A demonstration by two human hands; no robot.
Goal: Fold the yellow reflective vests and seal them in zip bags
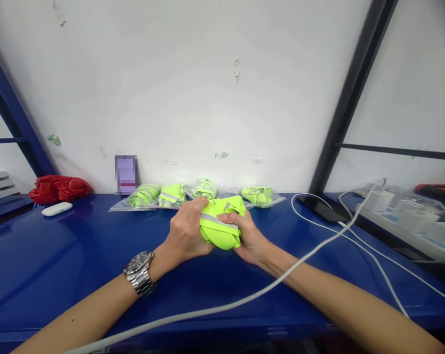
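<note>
Both my hands hold a folded, neon-yellow reflective vest (220,233) with a silver-grey stripe, bundled up above the blue table. My left hand (187,228), with a metal watch (139,270) on its wrist, grips the bundle's left side. Wrapped round the right side is my right hand (249,238), its thumb pressed over the stripe. Behind the bundle, along the wall, lie several similar yellow bundles in clear plastic bags, among them a left bagged vest (145,195) and a right bagged vest (258,195).
A white cable (222,309) crosses in front of my right forearm. A dark phone (323,209) and a power strip (403,216) with plugs are at right. On the left are a white case (57,209) and a red plastic bag (60,189). A pixelated upright object (126,174) leans near the wall.
</note>
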